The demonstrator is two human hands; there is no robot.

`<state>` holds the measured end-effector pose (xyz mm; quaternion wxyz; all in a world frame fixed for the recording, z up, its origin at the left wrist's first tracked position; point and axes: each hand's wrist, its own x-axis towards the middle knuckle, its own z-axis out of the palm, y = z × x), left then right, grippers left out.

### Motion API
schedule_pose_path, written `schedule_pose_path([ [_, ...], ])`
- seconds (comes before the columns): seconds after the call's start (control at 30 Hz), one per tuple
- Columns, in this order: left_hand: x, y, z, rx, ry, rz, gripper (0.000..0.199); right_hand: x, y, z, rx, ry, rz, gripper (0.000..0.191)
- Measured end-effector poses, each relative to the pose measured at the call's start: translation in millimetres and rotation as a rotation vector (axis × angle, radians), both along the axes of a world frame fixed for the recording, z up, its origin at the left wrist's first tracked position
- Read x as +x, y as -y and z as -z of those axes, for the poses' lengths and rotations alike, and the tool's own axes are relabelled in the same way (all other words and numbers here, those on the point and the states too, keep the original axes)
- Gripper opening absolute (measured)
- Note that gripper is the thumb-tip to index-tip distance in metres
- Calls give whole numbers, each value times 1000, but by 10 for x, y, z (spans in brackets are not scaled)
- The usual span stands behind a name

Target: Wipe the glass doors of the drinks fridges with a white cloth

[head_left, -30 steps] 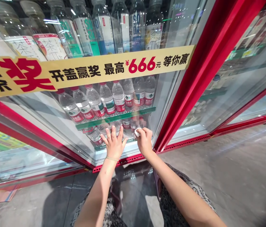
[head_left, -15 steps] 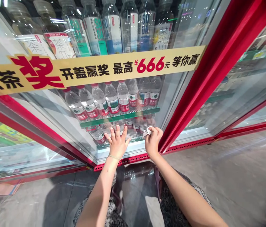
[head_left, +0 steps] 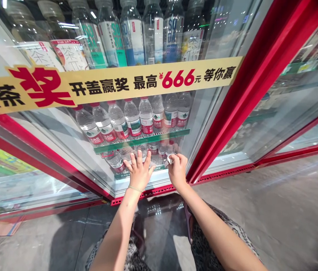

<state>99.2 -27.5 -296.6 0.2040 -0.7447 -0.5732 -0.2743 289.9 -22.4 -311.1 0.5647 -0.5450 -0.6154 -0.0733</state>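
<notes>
Low on the glass door (head_left: 204,124) of a drinks fridge, my left hand (head_left: 139,171) lies with its fingers spread, palm toward the pane, holding nothing. To its right, my right hand (head_left: 178,170) is closed on a crumpled white tissue (head_left: 169,160), held close against the glass. Behind the pane, red-capped water bottles (head_left: 133,122) stand in a row on a green-edged shelf (head_left: 144,141). More bottles on the bottom shelf are partly hidden by my fingers. A yellow promotional strip (head_left: 116,84) runs across the door above both hands.
Larger bottles (head_left: 132,34) fill the shelf above the strip. A red frame post (head_left: 232,101) rises right of the door, and a perforated red base (head_left: 159,192) runs below it. Neighbouring fridges flank both sides. My feet stand on a grey tiled floor (head_left: 274,210).
My right hand has moved a little left with the tissue, closer to my left hand. My left hand stays spread at nearly the same place on the glass.
</notes>
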Motion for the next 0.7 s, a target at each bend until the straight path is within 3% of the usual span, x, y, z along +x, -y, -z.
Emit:
schedule_pose_path([
  [0.2,-7,-3,6,14,0,15,84,48,-16,-51,11,-100,120,44],
  [0.37,-10,0,4,-15,-7,-8,86,-8,-19,-54,8,158,-48,43],
  [0.53,-8,10,-12,-46,12,2,88,-25,-19,-63,33,-38,110,47],
  [0.7,-7,10,-12,-35,-5,-7,87,-68,1,-49,65,235,-70,43],
])
